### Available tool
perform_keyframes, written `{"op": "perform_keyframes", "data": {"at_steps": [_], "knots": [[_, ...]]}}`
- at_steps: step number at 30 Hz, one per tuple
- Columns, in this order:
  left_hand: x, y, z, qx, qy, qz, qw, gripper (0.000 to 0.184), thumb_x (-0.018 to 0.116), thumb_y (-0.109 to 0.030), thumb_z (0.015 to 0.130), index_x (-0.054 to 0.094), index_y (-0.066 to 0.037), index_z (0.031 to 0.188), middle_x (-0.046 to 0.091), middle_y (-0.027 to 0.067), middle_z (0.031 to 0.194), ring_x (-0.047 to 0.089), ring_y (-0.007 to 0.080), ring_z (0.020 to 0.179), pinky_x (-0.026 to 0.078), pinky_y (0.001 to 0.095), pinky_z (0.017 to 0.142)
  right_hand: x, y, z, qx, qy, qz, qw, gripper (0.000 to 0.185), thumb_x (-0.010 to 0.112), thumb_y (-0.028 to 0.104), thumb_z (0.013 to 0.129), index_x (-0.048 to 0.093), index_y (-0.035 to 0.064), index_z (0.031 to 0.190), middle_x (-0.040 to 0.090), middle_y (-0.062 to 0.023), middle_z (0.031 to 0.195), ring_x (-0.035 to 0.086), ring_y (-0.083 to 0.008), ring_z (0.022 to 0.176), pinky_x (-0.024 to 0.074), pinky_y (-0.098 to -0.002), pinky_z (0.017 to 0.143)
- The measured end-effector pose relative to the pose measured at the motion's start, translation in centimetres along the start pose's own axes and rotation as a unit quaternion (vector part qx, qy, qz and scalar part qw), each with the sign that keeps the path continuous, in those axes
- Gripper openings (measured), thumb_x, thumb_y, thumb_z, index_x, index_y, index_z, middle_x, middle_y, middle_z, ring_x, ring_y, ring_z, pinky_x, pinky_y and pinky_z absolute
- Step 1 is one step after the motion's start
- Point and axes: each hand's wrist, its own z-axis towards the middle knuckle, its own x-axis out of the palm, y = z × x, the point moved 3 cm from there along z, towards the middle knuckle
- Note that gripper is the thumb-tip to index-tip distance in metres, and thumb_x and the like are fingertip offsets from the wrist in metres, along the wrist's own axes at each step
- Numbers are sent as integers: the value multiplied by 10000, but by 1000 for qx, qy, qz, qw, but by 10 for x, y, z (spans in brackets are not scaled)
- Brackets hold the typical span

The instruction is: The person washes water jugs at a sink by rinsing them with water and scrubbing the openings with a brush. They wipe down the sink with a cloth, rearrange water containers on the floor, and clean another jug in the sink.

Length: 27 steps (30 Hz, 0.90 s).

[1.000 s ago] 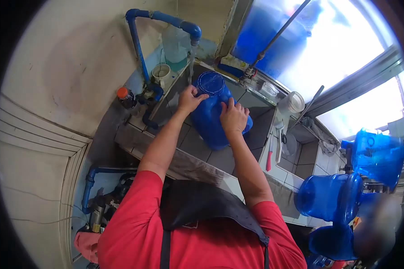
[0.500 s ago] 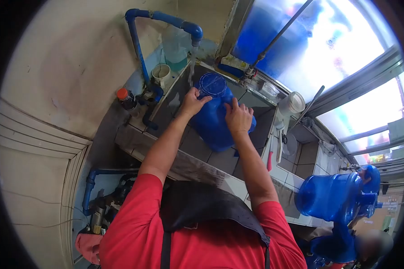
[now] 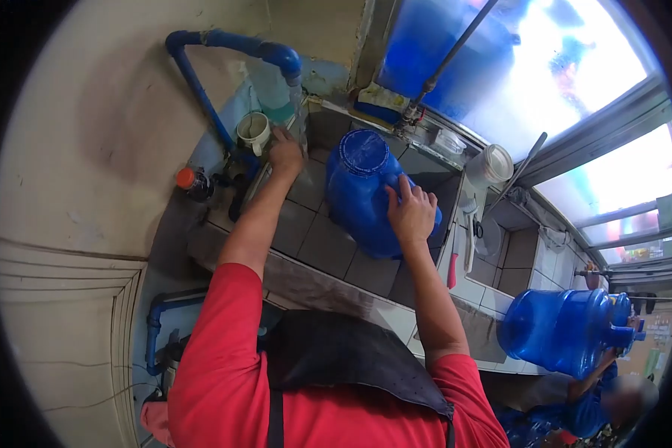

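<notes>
A big blue plastic jug with a round blue lid stands in the grey-tiled basin. My right hand holds the jug's shoulder, thumb and fingers curved over it. To the left, away from the jug, my left hand reaches over the basin's edge beside a white mug. Its fingers point away from me, partly hidden, and no object shows in them. Water runs from the blue pipe spout close to this hand.
A bottle with an orange cap stands left of the basin. On the right ledge lie a brush, a red-handled tool and a white tub. Farther right, a person in blue handles a clear blue water bottle.
My left hand has let go of the jug's lid area and moved left toward the mug. My right hand stays on the jug. The person at right has shifted with the large bottle.
</notes>
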Motion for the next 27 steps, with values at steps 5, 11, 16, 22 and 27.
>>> {"op": "perform_keyframes", "data": {"at_steps": [5,11,16,22,27], "knots": [[13,-2,3,34,-48,56,997,580,657,-250,846,500,92,1287,570,270,1255,657,358,999,567,406,797,0,0,0,-1,-5,3,1000,359,608,377,932,644,110,1168,651,-132,844,646,-294,823,441,-431,860],[19,-18,-24,116,-3,-38,993,264,640,-300,862,707,-71,977,716,149,827,697,353,779,547,480,669,1,2,-2,0,-22,1,1000,365,627,398,922,660,134,1171,642,-107,822,644,-283,808,445,-425,859],[-35,-12,-18,19,37,-172,984,249,624,-333,917,708,-99,919,702,152,811,672,374,745,528,472,663,5,10,-3,1,-21,4,1000,354,624,398,922,659,134,1155,643,-112,822,644,-292,812,437,-433,856],[-32,-55,-72,71,-175,-469,863,497,788,-372,815,656,-7,1126,633,203,1167,631,363,1029,506,443,844,22,40,11,32,-10,1,999,320,592,401,938,629,126,1097,641,-127,817,640,-301,792,429,-437,834],[-44,-64,-75,53,-256,-352,899,602,871,-392,716,650,5,1111,614,186,1142,608,353,1041,493,435,894,27,46,19,38,1,-7,999,324,572,411,949,621,122,1088,639,-137,810,643,-318,789,431,-447,847]]}}
